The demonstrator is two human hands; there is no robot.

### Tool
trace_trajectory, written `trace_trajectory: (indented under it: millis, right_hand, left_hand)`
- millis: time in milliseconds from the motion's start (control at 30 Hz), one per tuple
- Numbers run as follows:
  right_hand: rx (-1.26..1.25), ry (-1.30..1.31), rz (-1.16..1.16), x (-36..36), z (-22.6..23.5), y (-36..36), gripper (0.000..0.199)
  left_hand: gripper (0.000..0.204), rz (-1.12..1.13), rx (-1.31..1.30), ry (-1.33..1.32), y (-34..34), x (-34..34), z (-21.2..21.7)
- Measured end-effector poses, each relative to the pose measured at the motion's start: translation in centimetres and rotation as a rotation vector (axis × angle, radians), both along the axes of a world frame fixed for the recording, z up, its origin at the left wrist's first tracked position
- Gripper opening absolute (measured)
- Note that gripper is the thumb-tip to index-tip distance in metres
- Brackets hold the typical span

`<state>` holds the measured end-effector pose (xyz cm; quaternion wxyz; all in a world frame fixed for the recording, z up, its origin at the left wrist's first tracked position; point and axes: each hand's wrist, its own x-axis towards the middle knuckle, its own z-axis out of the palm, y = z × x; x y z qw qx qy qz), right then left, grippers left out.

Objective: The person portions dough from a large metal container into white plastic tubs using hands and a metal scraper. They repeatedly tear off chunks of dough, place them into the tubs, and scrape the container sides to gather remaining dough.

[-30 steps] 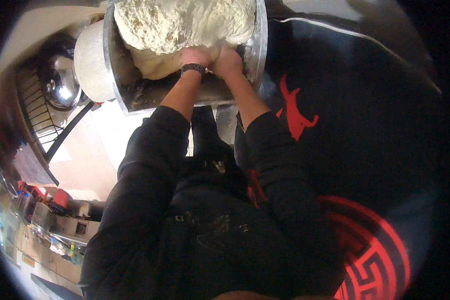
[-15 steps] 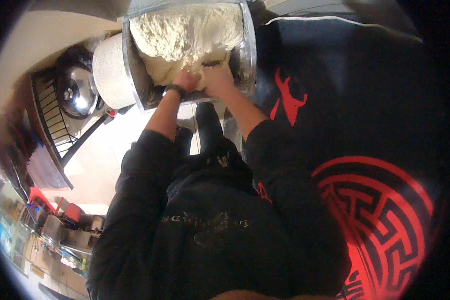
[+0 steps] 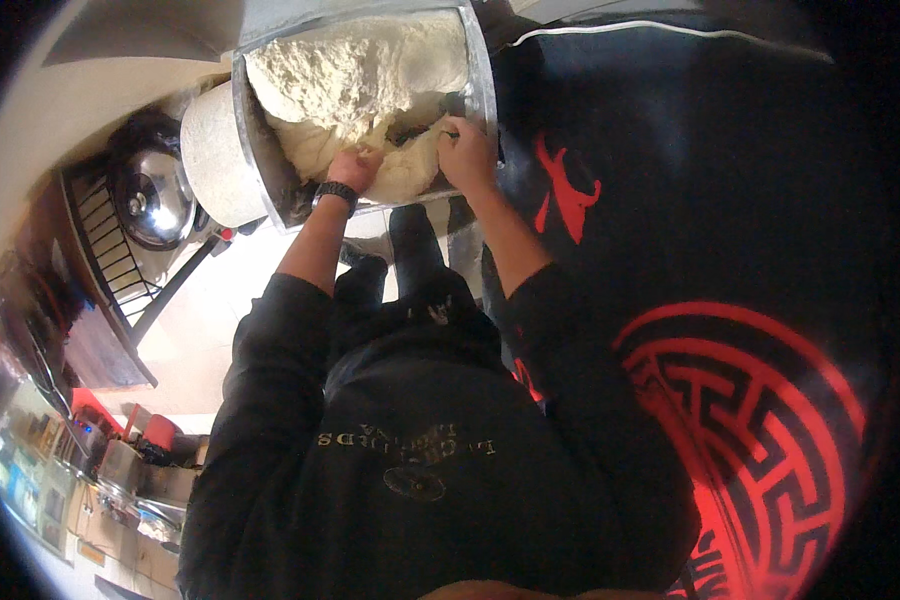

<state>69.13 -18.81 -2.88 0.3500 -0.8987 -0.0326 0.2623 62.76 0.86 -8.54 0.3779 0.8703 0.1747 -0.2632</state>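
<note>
A large pale mass of dough (image 3: 355,75) fills a metal mixing trough (image 3: 483,90) in front of me. Its far part looks rough and floury, while the near part is smoother. My left hand (image 3: 356,168), with a dark watch on the wrist, is closed on the near dough. To its right, my right hand (image 3: 466,155) pinches the other end of the same flap, close to the trough's right wall. Between the hands the dough hangs over the near rim, and a dark gap shows behind it.
A pale cylindrical housing (image 3: 218,155) adjoins the trough on the left. Beyond it, a shiny metal lid or bowl (image 3: 155,200) sits by a black rack (image 3: 100,225). On the right stands a black wall (image 3: 690,180) with red designs and a white cable (image 3: 650,25). Kitchen items crowd the lower left.
My hands have moved apart, the right one toward the trough's right wall. The dough between them is now stretched wider and over the near rim. The view has shifted slightly.
</note>
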Motion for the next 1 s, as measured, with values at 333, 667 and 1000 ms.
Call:
trace_trajectory:
  millis: [333, 667, 1000]
  right_hand:
    - [-0.601, 0.034, 0.565, 2.5, -16.6, 5.4, 0.041]
    - [-0.347, 0.149, 0.445, 0.4, -9.2, 3.3, 0.043]
    - [-0.492, -0.011, 0.468, 0.1, -7.4, 3.4, 0.044]
  left_hand:
    - [0.039, -0.062, 0.054, -0.205, 1.3, -4.1, -5.5]
    - [0.056, -0.149, -0.138, -0.217, -0.1, -1.0, 2.5]
    - [0.088, -0.11, -0.322, -0.01, 0.1, 0.0, -0.6]
